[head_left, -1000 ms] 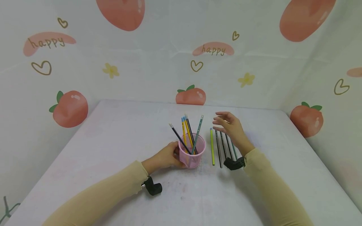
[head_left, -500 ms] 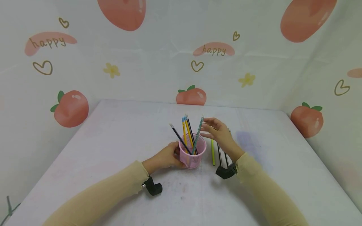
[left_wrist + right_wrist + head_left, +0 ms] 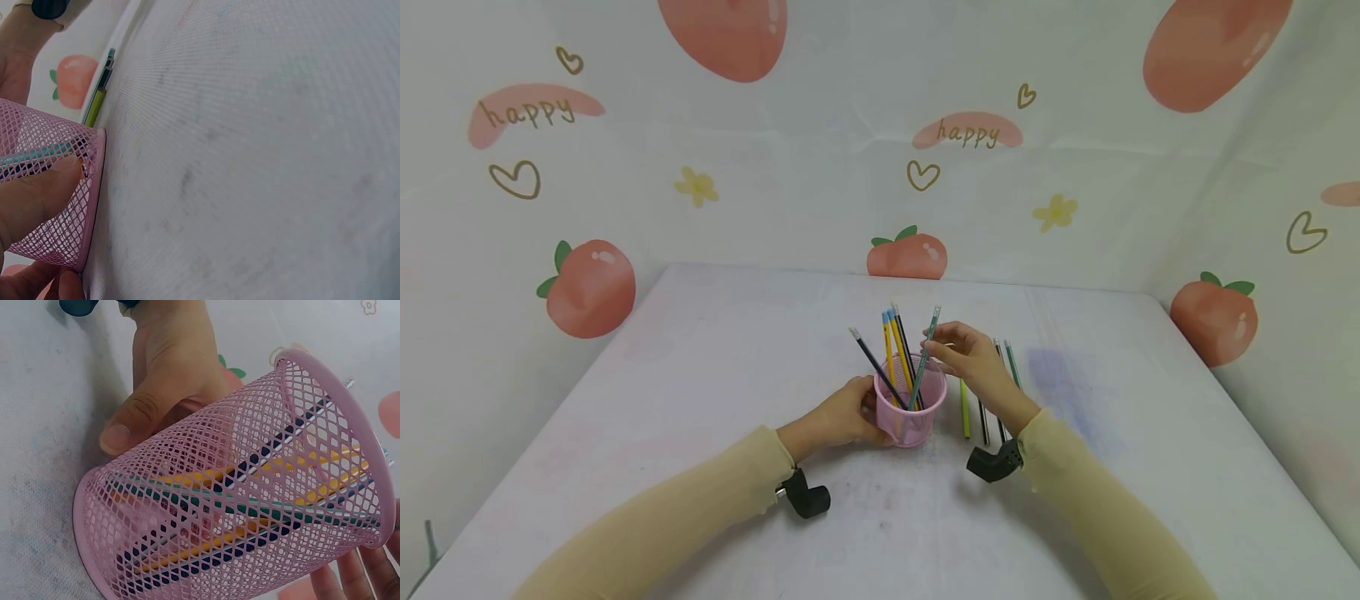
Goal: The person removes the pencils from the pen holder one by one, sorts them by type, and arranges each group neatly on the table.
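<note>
A pink mesh pencil cup [image 3: 910,427] stands upright on the table, with several pencils leaning inside it. My left hand [image 3: 838,417] grips its left side; in the left wrist view the thumb [image 3: 44,194] presses the mesh near the base. At the cup's right rim, my right hand [image 3: 977,362] pinches the upper part of a green pencil [image 3: 919,379] that stands in the cup. Yellow pencils [image 3: 901,354] and dark pencils [image 3: 872,358] lean beside it. The right wrist view has the right fingers [image 3: 356,575] by the rim, while the pinched end runs out of frame.
Right of the cup a lime-green pencil [image 3: 965,412] lies on the white table [image 3: 737,333]. Dark pencils [image 3: 984,423] and another green pencil [image 3: 1013,364] lie beyond it, partly under the right hand and forearm. A patterned cloth wall [image 3: 820,167] rises behind.
From above the loose pencils, my right hand has moved left and slightly down to the cup, and its fingers have closed on the green pencil. The left hand and cup have stayed put.
</note>
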Action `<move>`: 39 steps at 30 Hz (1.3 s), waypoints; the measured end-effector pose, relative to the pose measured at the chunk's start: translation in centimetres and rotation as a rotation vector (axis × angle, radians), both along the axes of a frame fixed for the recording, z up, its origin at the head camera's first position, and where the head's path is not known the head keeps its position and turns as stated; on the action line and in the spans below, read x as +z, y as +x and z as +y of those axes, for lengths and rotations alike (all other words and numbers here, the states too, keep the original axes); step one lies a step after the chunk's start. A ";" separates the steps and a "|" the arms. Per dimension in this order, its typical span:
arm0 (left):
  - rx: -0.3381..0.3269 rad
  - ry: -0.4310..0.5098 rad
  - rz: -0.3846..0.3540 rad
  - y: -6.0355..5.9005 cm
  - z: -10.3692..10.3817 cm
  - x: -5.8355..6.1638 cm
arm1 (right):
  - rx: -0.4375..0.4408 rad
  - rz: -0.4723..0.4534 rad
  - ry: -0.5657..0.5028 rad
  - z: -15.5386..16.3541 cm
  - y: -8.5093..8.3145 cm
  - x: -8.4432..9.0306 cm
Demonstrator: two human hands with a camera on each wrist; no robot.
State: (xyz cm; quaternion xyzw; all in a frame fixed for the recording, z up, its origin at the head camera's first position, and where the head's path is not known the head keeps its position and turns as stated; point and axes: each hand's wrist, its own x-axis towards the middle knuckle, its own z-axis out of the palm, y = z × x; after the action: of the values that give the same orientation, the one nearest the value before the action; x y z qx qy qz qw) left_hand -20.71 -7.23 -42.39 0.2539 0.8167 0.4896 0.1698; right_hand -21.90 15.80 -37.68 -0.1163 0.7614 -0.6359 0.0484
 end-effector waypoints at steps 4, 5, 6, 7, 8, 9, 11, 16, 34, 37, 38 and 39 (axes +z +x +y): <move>-0.008 0.012 0.006 0.0 0.0 0.1 | -0.012 0.000 0.020 0.0 0.1 0.0; -0.010 0.013 0.009 0.1 -0.1 0.1 | -0.017 0.001 0.018 0.0 0.1 0.0; -0.012 0.016 0.012 0.1 -0.1 0.1 | -0.022 0.004 0.016 0.0 0.1 0.0; -0.014 0.017 0.015 0.1 -0.1 0.1 | -0.024 0.007 0.009 0.0 0.1 0.0; -0.015 0.017 0.020 0.1 -0.1 0.1 | -0.024 0.013 -0.003 0.0 0.1 0.0; -0.017 0.017 0.023 0.1 -0.1 0.1 | -0.024 0.018 -0.017 0.1 0.1 0.0; -0.018 0.018 0.026 0.0 0.0 0.0 | -0.017 0.032 -0.051 0.1 0.1 0.2; -0.013 0.012 0.028 0.0 0.0 0.0 | 0.001 0.083 -0.120 0.3 0.1 0.7; -0.005 0.009 0.014 0.2 0.0 0.3 | -0.077 0.212 -0.388 2.2 -0.6 3.8; -0.006 0.009 0.015 0.2 0.0 0.3 | -0.095 0.228 -0.451 2.8 -0.7 4.5; -0.006 0.006 0.017 0.2 0.0 0.3 | -0.101 0.229 -0.473 3.0 -0.7 4.8; -0.005 0.002 0.019 0.2 0.0 0.3 | -0.109 0.233 -0.491 3.2 -0.6 5.1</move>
State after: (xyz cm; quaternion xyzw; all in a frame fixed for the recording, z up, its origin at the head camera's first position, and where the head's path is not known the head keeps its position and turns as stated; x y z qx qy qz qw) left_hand -20.51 -7.23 -42.10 0.2609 0.8171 0.4874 0.1632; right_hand -22.52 19.03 -32.57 -0.1558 0.5900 -0.7855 -0.1031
